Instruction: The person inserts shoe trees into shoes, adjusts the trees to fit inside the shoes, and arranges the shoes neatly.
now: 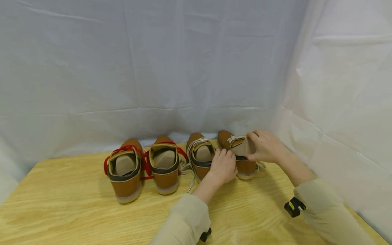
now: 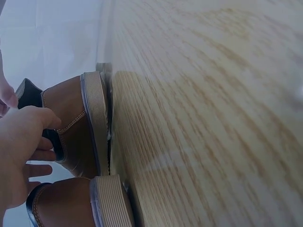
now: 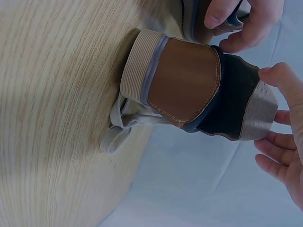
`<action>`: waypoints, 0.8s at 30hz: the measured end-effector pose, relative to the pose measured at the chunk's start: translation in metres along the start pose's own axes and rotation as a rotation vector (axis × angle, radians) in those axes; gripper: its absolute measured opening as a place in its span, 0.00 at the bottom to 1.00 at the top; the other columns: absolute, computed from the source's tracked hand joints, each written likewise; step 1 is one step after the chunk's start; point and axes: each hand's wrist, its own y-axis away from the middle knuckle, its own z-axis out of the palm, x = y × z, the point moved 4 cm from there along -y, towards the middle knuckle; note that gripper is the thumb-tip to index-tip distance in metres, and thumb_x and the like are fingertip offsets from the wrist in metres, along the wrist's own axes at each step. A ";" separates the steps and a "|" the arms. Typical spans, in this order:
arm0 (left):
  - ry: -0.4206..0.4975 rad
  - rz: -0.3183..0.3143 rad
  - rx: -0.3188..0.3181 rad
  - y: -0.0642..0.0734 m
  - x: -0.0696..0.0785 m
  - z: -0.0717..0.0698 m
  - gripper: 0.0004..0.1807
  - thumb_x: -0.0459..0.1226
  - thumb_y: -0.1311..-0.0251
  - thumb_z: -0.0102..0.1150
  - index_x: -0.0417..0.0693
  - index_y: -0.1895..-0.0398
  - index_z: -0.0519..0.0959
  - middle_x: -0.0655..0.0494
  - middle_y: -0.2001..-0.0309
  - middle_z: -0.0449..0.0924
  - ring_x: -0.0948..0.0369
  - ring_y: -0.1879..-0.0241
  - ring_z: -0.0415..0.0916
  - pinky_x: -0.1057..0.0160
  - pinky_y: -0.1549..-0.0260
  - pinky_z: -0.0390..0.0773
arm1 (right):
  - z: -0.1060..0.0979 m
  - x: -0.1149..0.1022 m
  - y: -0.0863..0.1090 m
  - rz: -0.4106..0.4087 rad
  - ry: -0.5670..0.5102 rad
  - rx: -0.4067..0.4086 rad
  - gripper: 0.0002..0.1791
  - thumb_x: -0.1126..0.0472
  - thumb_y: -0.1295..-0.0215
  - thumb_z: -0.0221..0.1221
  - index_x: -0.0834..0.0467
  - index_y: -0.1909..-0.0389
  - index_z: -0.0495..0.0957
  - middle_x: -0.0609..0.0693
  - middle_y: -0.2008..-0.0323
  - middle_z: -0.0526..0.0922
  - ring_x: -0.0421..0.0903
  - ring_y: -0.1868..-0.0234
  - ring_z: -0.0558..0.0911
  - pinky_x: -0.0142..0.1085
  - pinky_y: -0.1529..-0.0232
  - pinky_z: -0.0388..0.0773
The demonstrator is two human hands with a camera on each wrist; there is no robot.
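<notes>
At the right end of the row stands a brown lace-up shoe [image 1: 245,166] with a dark collar and pale laces. My right hand [image 1: 265,147] pinches the end of an insole [image 3: 259,113] that sticks up out of this shoe's heel opening. The insole looks beige on one side and dark on the other; its front part is hidden inside the shoe. My left hand [image 1: 224,165] grips the near left side of the same shoe's collar, its thumb [image 2: 45,116] at the heel. Beside that hand is the neighbouring brown shoe [image 1: 196,141], also with pale laces.
Two more brown shoes, one far left [image 1: 125,187] and one beside it [image 1: 166,178], have red laces. All stand on a wooden table [image 1: 76,211], toes toward a white sheet [image 1: 159,68] behind. Another white sheet [image 1: 352,95] hangs at the right.
</notes>
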 end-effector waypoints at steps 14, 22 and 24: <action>-0.040 0.002 -0.005 0.000 0.002 0.003 0.28 0.55 0.35 0.44 0.52 0.37 0.67 0.58 0.44 0.68 0.57 0.43 0.62 0.55 0.41 0.57 | 0.010 0.001 -0.006 0.037 0.054 -0.065 0.41 0.45 0.54 0.67 0.69 0.45 0.71 0.66 0.51 0.75 0.62 0.51 0.75 0.51 0.54 0.73; -0.057 0.010 -0.028 -0.001 0.003 0.003 0.29 0.55 0.35 0.43 0.52 0.36 0.66 0.58 0.42 0.67 0.56 0.41 0.60 0.55 0.40 0.56 | 0.013 0.002 -0.006 0.050 0.076 -0.078 0.41 0.43 0.54 0.67 0.67 0.44 0.70 0.65 0.50 0.74 0.61 0.50 0.74 0.51 0.55 0.73; -0.063 0.009 -0.030 -0.002 0.003 0.003 0.29 0.56 0.35 0.43 0.52 0.36 0.66 0.58 0.42 0.67 0.56 0.41 0.60 0.55 0.40 0.57 | 0.014 0.002 -0.007 0.050 0.082 -0.074 0.41 0.43 0.54 0.67 0.67 0.44 0.70 0.64 0.50 0.74 0.61 0.51 0.75 0.51 0.56 0.74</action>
